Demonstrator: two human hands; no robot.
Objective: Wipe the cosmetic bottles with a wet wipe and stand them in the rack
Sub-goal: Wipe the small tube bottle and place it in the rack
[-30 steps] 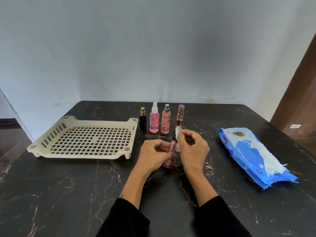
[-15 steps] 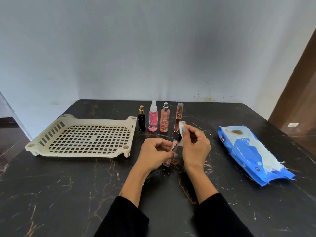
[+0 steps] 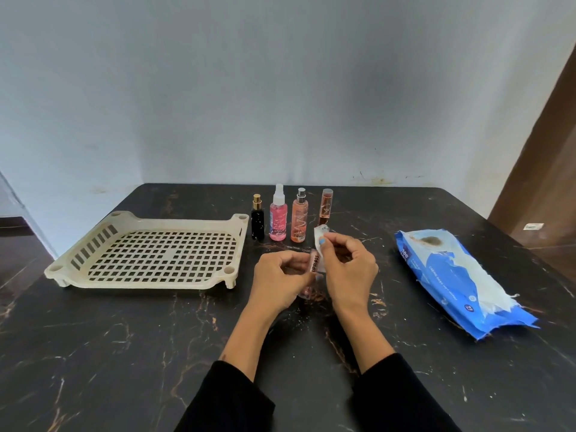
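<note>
My left hand grips a pink lip gloss tube tilted upright over the table. My right hand pinches a small white wet wipe around the tube's top end. Behind the hands a row of bottles stands on the table: a black bottle, a pink spray bottle, a peach bottle and a slim orange tube. The cream plastic rack sits at the left with nothing in it.
A blue wet wipes pack lies at the right with a wipe sticking out. The dark marble table ends at a pale wall behind. A brown door is at the far right.
My right hand has slid the wipe up along the lip gloss tube toward its top. The left hand keeps its grip on the tube.
</note>
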